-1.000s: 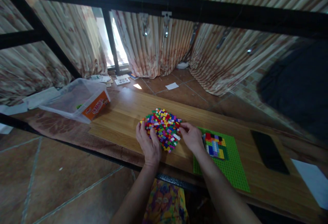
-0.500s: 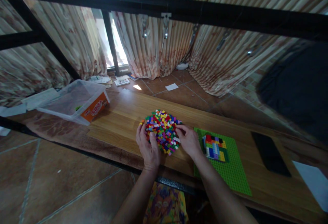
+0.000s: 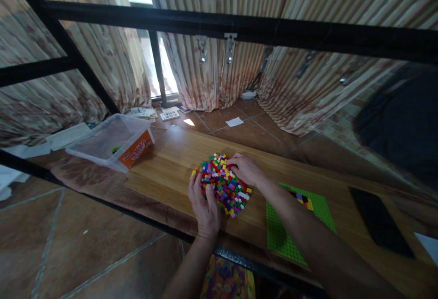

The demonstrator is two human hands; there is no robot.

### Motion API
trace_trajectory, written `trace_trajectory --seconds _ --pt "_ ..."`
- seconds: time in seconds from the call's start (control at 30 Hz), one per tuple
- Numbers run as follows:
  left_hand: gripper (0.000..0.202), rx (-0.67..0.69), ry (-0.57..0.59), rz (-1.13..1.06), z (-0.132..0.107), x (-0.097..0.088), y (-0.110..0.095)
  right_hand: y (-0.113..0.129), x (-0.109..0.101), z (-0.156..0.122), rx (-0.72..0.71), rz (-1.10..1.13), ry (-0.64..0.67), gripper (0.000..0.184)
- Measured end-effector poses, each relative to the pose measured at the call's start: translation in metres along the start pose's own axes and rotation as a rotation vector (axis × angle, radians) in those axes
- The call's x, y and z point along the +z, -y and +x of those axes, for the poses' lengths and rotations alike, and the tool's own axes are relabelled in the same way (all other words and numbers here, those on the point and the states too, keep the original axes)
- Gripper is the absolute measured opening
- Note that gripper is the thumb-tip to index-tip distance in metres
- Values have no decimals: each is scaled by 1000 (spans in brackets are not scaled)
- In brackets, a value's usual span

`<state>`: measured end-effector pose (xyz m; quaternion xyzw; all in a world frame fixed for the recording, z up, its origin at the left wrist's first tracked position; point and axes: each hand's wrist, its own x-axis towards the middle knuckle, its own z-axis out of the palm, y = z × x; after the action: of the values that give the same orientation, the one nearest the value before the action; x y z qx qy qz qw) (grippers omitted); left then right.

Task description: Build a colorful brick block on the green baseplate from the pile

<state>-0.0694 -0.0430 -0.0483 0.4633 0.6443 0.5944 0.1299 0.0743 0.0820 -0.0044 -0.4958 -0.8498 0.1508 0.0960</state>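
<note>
A heap of small multicoloured toy bricks [image 3: 224, 192] lies on the wooden board between my hands. My left hand [image 3: 205, 208] rests against the heap's left edge, with thumb and fingers apart and nothing held in it. From the right, my right hand [image 3: 245, 170] reaches over the heap's upper right side, its fingers bent and somewhat apart, tips touching bricks. My right forearm crosses a green studded baseplate [image 3: 280, 233] and hides much of it. A block of assembled bricks [image 3: 308, 202] on that plate is mostly covered; only its far edge shows.
At the left stands a clear plastic box [image 3: 99, 160] with an orange label and a small green thing inside. A flat black slab [image 3: 379, 221] and white paper [image 3: 427, 246] lie on the right. A black metal rail [image 3: 191, 23] runs across beyond the board [image 3: 164, 167].
My right hand has moved from the heap's right edge up to its far right side, and the forearm now covers most of the assembled block. My left hand stays by the heap. The view has shifted slightly.
</note>
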Motion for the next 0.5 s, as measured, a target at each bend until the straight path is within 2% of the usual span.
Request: trace_trajectory --seconds 0.2,0.5 --pt "39 -1 13 -8 0 -1 0 3 -1 5 -18 -44 53 23" --pt "40 -2 12 0 0 -1 1 7 2 3 26 -9 38 21"
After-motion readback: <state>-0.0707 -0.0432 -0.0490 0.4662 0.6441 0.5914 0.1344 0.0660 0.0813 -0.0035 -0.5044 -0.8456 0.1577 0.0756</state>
